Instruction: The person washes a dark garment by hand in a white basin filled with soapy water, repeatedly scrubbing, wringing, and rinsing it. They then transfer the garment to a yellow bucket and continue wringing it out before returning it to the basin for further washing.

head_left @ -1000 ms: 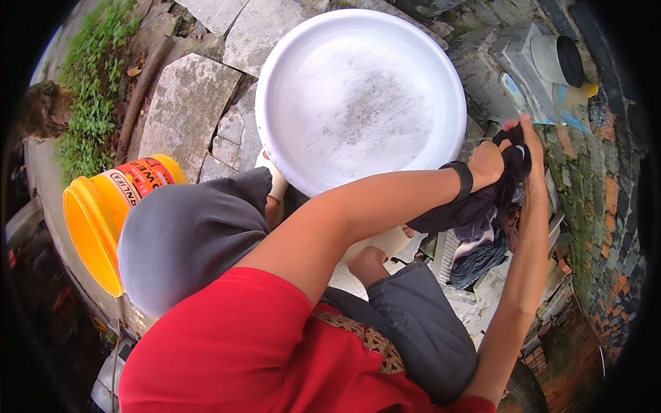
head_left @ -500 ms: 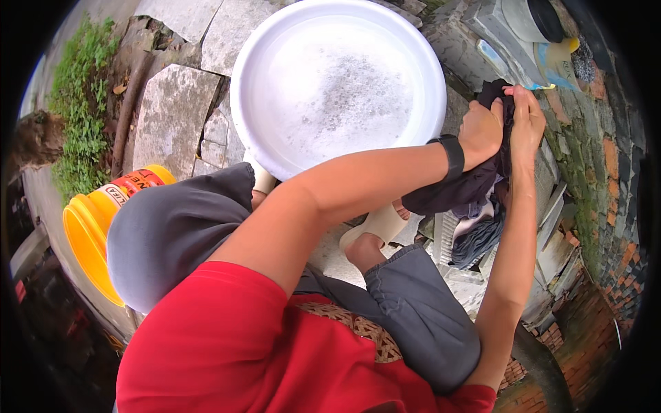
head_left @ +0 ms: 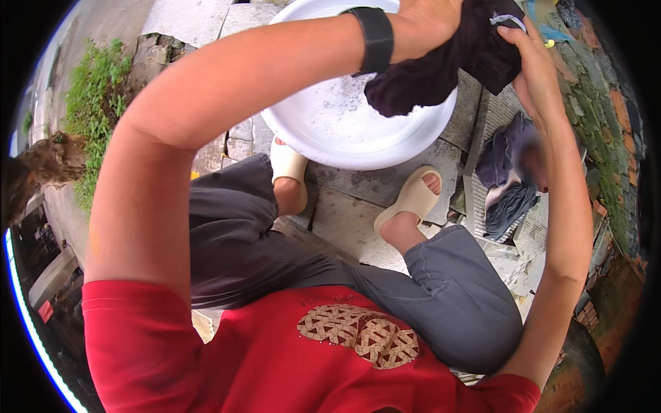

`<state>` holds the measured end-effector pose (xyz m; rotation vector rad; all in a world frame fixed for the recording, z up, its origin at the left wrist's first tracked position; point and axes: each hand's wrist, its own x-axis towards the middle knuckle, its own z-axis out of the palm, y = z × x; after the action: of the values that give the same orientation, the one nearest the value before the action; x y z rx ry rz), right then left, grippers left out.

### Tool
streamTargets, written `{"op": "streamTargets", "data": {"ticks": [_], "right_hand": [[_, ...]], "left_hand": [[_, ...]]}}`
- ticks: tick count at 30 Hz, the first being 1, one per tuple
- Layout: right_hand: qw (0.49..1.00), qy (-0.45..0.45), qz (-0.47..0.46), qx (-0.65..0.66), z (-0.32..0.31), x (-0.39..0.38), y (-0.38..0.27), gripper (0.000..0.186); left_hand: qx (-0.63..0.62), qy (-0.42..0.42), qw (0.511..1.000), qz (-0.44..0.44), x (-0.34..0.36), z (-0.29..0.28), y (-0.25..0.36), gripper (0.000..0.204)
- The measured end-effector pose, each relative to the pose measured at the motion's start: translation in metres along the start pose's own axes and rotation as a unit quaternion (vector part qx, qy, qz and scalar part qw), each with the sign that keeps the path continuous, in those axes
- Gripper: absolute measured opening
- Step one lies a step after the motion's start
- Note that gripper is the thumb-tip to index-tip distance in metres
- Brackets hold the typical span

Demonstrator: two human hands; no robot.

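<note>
With both hands raised at the top of the view, I hold a black garment over the right part of a white plastic basin of foamy water. My left hand is closed on the cloth, a dark band on its wrist. My right hand grips the cloth's right end, thumb near a pale strip on it. Part of the garment hangs down in front of the basin's upper right.
A pile of dark and pale clothes lies on ridged slabs at the right, beside a mossy brick wall. Cracked paving surrounds my sandalled feet. Green plants and a tree trunk are at the left.
I have lifted the black garment from beside the clothes pile to over the basin. My left arm swung up, and the view shifted, bringing more of my legs and both sandals into sight.
</note>
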<state>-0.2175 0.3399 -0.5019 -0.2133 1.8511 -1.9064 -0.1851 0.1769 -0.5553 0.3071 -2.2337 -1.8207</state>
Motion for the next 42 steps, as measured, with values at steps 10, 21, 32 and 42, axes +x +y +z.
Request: {"op": "streamTargets", "data": {"ticks": [10,21,32,42], "right_hand": [[0.958,-0.179,-0.072,-0.211,0.068,-0.015,0.040,0.044],[0.924,-0.248,-0.040,-0.288,0.082,0.012,0.161,0.047],[0.940,-0.276,-0.002,-0.200,0.110,0.062,0.159,0.043],[0.968,-0.195,0.097,-0.128,0.098,0.069,0.160,0.046]], "left_hand": [[0.343,-0.185,0.921,0.021,-0.056,-0.145,-0.082,0.056],[0.292,-0.095,0.775,-0.552,-0.312,-0.270,-0.164,0.026],[-0.153,0.403,0.868,-0.245,-0.283,-0.094,-0.289,0.020],[-0.281,0.376,0.813,-0.343,-0.289,-0.099,-0.270,0.023]]}}
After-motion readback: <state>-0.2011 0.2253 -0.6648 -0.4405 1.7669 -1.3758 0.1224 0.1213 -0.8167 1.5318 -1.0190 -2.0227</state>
